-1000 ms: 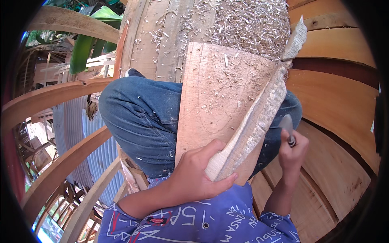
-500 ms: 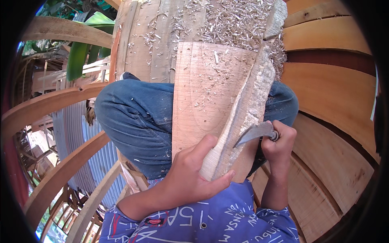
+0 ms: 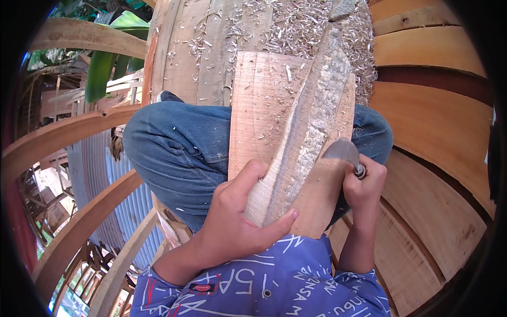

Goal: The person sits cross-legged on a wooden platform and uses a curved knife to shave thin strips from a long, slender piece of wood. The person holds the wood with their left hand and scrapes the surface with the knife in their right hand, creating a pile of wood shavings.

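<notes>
A long piece of wood (image 3: 301, 134) with a pale rough, bark-like strip slants across my lap, its near end gripped between the thumb and fingers of my left hand (image 3: 235, 214). Under it, a flat wooden board (image 3: 259, 105) rests over my legs. My right hand (image 3: 365, 182) is closed round the handle of a knife with a short, broad, curved blade (image 3: 341, 151). That blade is just right of the rough strip, above the board, and seems apart from the wood. Most of the knife's handle is hidden in my fist.
Curled wood shavings (image 3: 301, 26) cover the plank floor (image 3: 182, 74) ahead. Bent legs in blue jeans (image 3: 169, 142) flank the board. A slatted wooden wall (image 3: 433, 116) stands close on the right. To the left are wooden rails (image 3: 79, 129) and corrugated metal sheets (image 3: 127, 211).
The long piece of wood has shifted left with my left hand and lies flatter, showing more rough surface. The knife blade has come away from the wood, upward and right.
</notes>
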`<state>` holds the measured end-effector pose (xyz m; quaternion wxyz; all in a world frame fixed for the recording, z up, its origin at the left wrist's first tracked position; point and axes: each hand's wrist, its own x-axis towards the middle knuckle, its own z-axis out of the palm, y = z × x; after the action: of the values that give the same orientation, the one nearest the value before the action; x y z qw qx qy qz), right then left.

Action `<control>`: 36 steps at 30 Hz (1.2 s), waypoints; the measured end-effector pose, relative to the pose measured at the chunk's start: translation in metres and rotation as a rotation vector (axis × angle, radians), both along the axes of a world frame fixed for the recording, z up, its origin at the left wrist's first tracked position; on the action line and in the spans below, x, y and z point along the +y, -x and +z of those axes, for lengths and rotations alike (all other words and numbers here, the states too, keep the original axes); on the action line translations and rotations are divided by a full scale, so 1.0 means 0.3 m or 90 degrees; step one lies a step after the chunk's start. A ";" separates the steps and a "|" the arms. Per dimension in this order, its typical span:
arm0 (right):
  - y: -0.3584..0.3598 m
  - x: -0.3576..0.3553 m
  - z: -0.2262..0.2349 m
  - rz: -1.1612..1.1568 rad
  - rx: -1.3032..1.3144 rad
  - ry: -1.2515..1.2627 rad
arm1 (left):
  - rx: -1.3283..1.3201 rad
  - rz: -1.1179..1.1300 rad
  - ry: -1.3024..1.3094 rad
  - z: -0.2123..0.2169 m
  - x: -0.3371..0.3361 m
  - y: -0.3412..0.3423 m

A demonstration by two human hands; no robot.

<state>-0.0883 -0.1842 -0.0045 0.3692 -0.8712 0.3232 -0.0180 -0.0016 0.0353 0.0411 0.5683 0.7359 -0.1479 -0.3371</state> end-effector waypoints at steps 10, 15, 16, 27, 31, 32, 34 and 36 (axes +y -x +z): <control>-0.051 -0.099 0.005 -0.047 -0.008 0.107 | 0.093 -0.050 0.070 -0.010 -0.022 0.052; -0.021 0.006 0.042 0.151 -0.005 0.066 | 0.090 -0.059 0.032 -0.038 -0.018 0.022; -0.015 0.012 0.040 0.167 0.005 0.075 | 0.084 -0.063 0.022 -0.037 -0.016 0.018; 0.017 0.022 0.063 0.185 0.044 0.074 | 0.109 -0.047 -0.026 -0.040 -0.016 -0.001; 0.018 -0.092 -0.034 0.054 0.078 0.144 | 0.119 -0.089 -0.052 -0.028 -0.009 0.050; -0.003 -0.103 -0.040 -0.009 0.072 0.166 | 0.101 -0.077 -0.036 -0.034 -0.010 0.057; -0.005 -0.072 0.026 0.019 0.074 0.106 | 0.065 -0.053 -0.006 -0.046 -0.012 0.072; 0.005 0.012 0.110 0.118 0.077 0.057 | 0.087 -0.038 -0.040 -0.042 -0.017 0.054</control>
<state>-0.0897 -0.1807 0.0285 0.3099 -0.9124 0.2618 0.0544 -0.0177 0.0303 0.0285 0.5435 0.7237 -0.1198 -0.4079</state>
